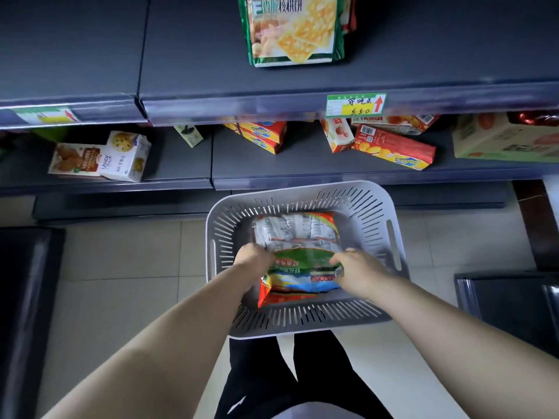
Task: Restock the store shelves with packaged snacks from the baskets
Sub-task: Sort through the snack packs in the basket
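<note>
A grey slotted plastic basket (375, 219) stands on the pale tiled floor (121, 267), just in front of the dark grey metal store shelves (302, 172). Inside it lies a large snack bag (302, 261) printed in green, red, yellow and blue. Its clear window shows many small white-wrapped packets.

Both bare hands reach down into the basket. The left hand (254, 260) holds the bag's left edge and the right hand (360, 270) its right edge. Each grip is closed on the film with the fingers curled, though the fingertips are tucked out of sight, so how far they wrap round is hard to tell.

On the lower shelf a white chocolate-chip cookie box (128, 157) touches an orange-brown biscuit box (74, 160). To the right lie several red and yellow cracker boxes (393, 149), some tilted. On the upper shelf a green-edged cracker pack (293, 28) stands upright. A green and yellow price label (355, 104) sits on the shelf rail just below it.
</note>
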The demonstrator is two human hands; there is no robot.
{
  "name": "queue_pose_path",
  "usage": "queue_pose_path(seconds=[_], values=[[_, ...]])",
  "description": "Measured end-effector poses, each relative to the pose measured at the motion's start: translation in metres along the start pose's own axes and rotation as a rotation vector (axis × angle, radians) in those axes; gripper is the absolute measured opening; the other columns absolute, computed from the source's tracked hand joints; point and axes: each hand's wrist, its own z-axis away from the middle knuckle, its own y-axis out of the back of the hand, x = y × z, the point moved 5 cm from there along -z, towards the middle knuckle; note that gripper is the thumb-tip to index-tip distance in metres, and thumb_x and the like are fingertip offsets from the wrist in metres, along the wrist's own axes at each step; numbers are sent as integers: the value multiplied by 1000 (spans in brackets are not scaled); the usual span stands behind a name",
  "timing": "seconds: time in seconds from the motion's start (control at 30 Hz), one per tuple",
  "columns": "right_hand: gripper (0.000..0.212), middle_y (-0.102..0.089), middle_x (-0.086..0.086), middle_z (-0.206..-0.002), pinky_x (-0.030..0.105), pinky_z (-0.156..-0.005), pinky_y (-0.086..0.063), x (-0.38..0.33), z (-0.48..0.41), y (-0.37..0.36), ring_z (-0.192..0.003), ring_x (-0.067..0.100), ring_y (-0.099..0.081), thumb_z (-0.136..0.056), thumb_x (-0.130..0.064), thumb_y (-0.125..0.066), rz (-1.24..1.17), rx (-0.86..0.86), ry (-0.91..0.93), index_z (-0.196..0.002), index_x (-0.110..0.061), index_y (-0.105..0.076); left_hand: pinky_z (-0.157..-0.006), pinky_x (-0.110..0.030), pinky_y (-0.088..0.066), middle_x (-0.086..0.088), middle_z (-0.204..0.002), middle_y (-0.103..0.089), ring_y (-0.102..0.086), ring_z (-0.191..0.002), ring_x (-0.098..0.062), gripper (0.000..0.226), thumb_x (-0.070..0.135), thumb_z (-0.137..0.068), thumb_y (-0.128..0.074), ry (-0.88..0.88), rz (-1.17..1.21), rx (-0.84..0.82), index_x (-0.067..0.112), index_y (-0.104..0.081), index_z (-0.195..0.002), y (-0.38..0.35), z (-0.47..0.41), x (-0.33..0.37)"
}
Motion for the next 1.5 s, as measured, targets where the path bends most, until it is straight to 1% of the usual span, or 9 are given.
queue_pose_path(seconds=[0.17, 0.27, 0.47, 0.67, 0.77, 0.97, 1.2, 1.37, 1.5], values=[[89, -37, 1, -147, 36, -103, -41, -13, 12, 18, -132, 23, -41, -73, -42, -79, 132, 82, 73, -146, -23, -34, -47, -17, -46, -10, -85, -61, -60, -66, -20, 9, 11, -99, -52, -15, 300, -40, 5, -59, -99, 38, 32, 29], [110, -26, 0, -154, 42, -114, -28, -19, 21, 30, -141, 24, -29, -68, -44, -83, 227, 169, 116, -153, -26, -17, -74, -32, -49, -10, -82, -61, -58, -72, -25, 21, 17, -101, -45, 56, 316, -65, 5, -58, -90, 51, 44, 26], [46, -52, -9, -134, 45, -116, -17, -32, 37, 53, -129, 16, -44, -90, -26, -56, 317, 430, 206, -133, -33, -44, -99, -57, -48, -22, -102, -67, -68, -99, -38, 32, 26, -99, -45, 60, 370, -135, -1, -64, -103, 58, 76, 15], [34, -55, -8, -128, 44, -110, -23, -55, 47, 86, -126, 18, -46, -98, -22, -42, 210, 514, 223, -130, -30, -51, -68, -30, -48, -7, -62, -69, -65, -49, -19, 42, 33, -101, -40, 7, 526, 61, 3, -65, -85, 83, 98, 0], [29, -58, 0, -128, 39, -95, -39, -63, 47, 99, -118, 26, -53, -102, -32, -39, -26, 480, 191, -124, -22, -56, -68, -28, -45, -2, -95, -70, -65, -78, -15, 52, 53, -99, -40, -96, 674, 121, 9, -61, -118, 102, 104, -3], [30, -60, 1, -85, 32, -65, -39, -109, 82, 122, -81, 25, -56, -102, -33, -39, -224, 490, 260, -76, -24, -48, -95, -39, -43, 4, -110, -74, -66, -108, -14, 85, 87, -65, -55, -413, 728, -44, 25, -65, -122, 139, 151, -11], [29, -68, 7, -89, 32, -70, -42, -178, 119, 119, -86, 30, -63, -101, -34, -43, -277, 530, 328, -81, -18, -56, -75, -28, -53, -8, -113, -72, -71, -96, -19, 78, 40, -57, -92, -601, 579, 27, 16, -56, -121, 196, 184, -60], [30, -67, 2, -103, 33, -74, -43, -224, 154, 107, -96, 28, -60, -102, -39, -39, -137, 690, 314, -102, -20, -62, -67, -26, -54, -19, -108, -71, -68, -80, -17, 43, 23, -88, -72, -649, 612, 277, -7, -55, -115, 234, 210, -99], [39, -62, 3, -125, 39, -90, -46, -259, 174, 98, -114, 28, -56, -97, -49, -43, -91, 862, 284, -128, -28, -52, -64, -29, -52, -7, -88, -73, -68, -74, -16, 28, 28, -90, -69, -695, 670, 370, 3, -57, -93, 256, 229, -130]])
